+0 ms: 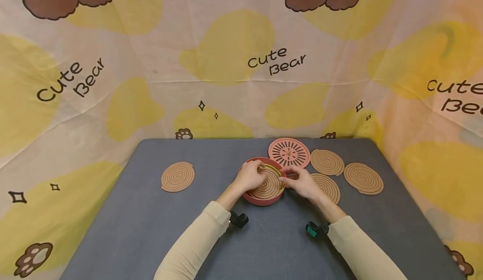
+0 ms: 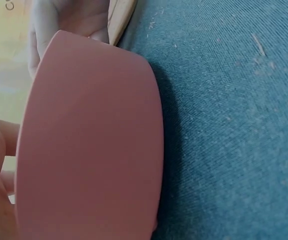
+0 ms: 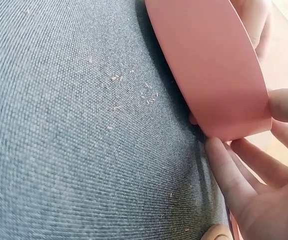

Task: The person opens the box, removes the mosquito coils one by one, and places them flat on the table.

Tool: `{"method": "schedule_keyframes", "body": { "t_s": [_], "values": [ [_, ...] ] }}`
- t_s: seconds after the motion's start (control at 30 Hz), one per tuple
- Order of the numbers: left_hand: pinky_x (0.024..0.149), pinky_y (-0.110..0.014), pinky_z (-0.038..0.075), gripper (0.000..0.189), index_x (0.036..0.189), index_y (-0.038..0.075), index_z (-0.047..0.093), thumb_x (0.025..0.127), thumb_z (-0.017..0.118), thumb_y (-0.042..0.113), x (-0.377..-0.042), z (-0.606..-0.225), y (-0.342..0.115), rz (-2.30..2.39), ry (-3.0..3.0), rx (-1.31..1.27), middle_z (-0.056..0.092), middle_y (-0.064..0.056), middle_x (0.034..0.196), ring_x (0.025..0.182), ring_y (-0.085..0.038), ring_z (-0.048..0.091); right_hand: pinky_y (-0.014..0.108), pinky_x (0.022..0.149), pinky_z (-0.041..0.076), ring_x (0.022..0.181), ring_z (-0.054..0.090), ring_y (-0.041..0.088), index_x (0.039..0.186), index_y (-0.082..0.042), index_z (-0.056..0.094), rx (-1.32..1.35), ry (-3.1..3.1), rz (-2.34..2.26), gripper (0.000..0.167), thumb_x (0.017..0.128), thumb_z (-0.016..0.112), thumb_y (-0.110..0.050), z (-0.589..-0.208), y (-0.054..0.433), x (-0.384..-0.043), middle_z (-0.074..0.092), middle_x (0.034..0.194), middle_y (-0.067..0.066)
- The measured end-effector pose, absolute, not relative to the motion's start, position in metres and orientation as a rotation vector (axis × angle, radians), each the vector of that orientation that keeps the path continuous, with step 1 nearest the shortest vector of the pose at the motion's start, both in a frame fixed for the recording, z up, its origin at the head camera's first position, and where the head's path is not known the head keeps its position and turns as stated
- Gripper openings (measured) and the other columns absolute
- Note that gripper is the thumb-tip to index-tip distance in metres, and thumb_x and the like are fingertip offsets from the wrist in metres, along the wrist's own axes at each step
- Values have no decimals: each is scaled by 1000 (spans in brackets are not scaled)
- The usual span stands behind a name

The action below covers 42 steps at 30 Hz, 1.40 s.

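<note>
A round pink mosquito-coil box (image 1: pixel 263 202) sits on the table with a tan mosquito coil (image 1: pixel 268 187) inside it. A yellow-green band (image 1: pixel 272 165) shows along the far inner edge. Reaching over the left rim, my left hand (image 1: pixel 252 176) has bent fingers at the coil's left side; whether they pinch anything is hidden. My right hand (image 1: pixel 303 183) holds the box's right side, its thumb (image 3: pixel 286 105) by the rim and its fingers (image 3: pixel 228 170) against the outer wall. The box's wall (image 2: pixel 91 135) fills much of the left wrist view.
A pink slotted lid (image 1: pixel 279 146) lies behind the box. To the right are more coils (image 1: pixel 327 162), one (image 1: pixel 363 178) farthest right and another (image 1: pixel 329 187) partly behind my right hand. A single coil (image 1: pixel 177 177) lies to the left. A printed cloth wall (image 1: pixel 226 62) stands behind the table.
</note>
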State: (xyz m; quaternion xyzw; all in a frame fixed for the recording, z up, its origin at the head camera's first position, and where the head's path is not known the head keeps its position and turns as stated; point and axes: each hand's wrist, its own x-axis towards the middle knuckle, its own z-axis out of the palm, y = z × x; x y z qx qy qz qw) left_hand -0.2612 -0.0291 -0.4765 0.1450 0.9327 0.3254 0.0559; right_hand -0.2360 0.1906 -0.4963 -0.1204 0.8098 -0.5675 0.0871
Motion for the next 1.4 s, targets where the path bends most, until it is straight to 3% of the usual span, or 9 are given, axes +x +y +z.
{"method": "schedule_keyframes", "body": {
  "t_s": [0.27, 0.53, 0.7, 1.13, 1.4],
  "values": [
    [104, -50, 39, 38, 128, 4, 66, 95, 69, 23, -260, -473, -28, 1021, 2768, 416, 65, -15, 128, 122, -35, 50, 31, 81, 57, 105, 65, 33, 130, 5, 61, -364, 2407, -1700, 40, 97, 71, -15, -497, 191, -235, 63, 124, 24],
    [99, -48, 40, 35, 127, 7, 67, 96, 69, 23, -260, -476, -31, 1060, 2758, 480, 61, -13, 121, 119, -31, 48, 33, 83, 58, 108, 65, 35, 129, 5, 61, -365, 2409, -1698, 38, 97, 71, -14, -497, 191, -235, 62, 126, 24],
    [99, -47, 41, 40, 131, 6, 64, 95, 68, 23, -262, -476, -30, 1003, 2763, 511, 62, -14, 125, 119, -31, 48, 34, 82, 58, 108, 66, 33, 129, 6, 61, -373, 2406, -1712, 38, 98, 70, -13, -498, 191, -236, 61, 127, 26],
    [96, -48, 42, 41, 132, 9, 64, 95, 68, 25, -262, -479, -31, 965, 2755, 489, 55, -14, 122, 116, -30, 43, 28, 79, 57, 106, 66, 33, 129, 6, 61, -387, 2403, -1708, 37, 98, 70, -12, -497, 190, -237, 62, 127, 26],
    [98, -44, 41, 38, 131, 7, 65, 96, 67, 23, -261, -479, -32, 953, 2757, 530, 60, -12, 124, 116, -28, 46, 29, 79, 57, 105, 66, 32, 129, 5, 61, -373, 2408, -1699, 37, 98, 70, -13, -495, 189, -235, 62, 126, 25]
  ]
}}
